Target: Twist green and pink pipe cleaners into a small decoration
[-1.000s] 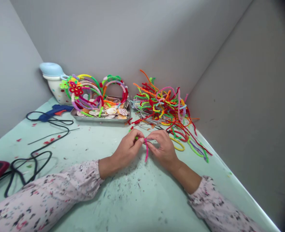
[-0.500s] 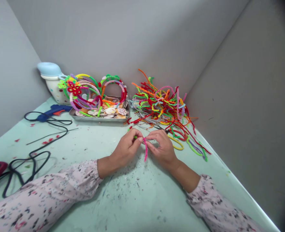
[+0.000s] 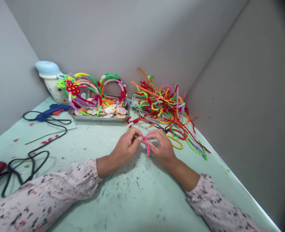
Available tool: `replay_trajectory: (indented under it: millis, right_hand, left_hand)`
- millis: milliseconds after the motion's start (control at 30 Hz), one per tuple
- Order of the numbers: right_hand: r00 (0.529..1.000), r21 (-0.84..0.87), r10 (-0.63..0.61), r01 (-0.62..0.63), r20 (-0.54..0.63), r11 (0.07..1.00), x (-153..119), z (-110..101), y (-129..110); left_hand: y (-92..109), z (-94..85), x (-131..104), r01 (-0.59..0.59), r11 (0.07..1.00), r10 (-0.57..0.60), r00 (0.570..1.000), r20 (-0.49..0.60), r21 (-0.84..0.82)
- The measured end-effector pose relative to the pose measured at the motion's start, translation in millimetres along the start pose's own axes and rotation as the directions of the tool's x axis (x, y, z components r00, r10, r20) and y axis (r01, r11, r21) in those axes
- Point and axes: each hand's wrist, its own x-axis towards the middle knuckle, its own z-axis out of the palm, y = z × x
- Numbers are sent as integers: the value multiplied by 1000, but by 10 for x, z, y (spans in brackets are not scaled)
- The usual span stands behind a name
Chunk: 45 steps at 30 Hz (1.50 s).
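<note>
Between my two hands hangs a short bright-pink pipe cleaner (image 3: 147, 148), its free end dangling toward me. My left hand (image 3: 126, 145) is closed, with thumb and forefinger pinched at the pink piece's upper end. A green fuzzy piece (image 3: 135, 136) shows between the fingers of that hand, mostly covered by them. My right hand (image 3: 163, 146) is also closed, thumb and forefinger pinching beside the pink strand from the other side. The fingertips nearly meet, hiding how the pink and green pieces join. Both hands are above the pale green tabletop (image 3: 137, 206).
Behind the hands, a metal tray (image 3: 98, 119) holds shells and fuzzy wrapped headbands (image 3: 84, 77). A heap of pipe cleaners (image 3: 159, 100) lies to its right, with scissors (image 3: 177, 132) in front. At left are a blue glue gun (image 3: 50, 112), its black cord (image 3: 34, 151) and a white cup (image 3: 54, 88).
The pink pipe cleaner's free end has swung to the right and up a little. Both hands keep their pinch at nearly the same spot, and the view has shifted slightly.
</note>
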Motion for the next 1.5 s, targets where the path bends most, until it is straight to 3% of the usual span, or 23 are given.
replay_trajectory:
  millis: [1033,1500]
  right_hand:
    - [975,211,207,-219,78,953,-10,20,-27]
    - [915,230,372,-399,154,888,6,-1,-49]
  left_hand:
    - [6,-8,4,-57,991,57,998,-2,125]
    - [-9,-15,3,-86,984,84,996,19,156]
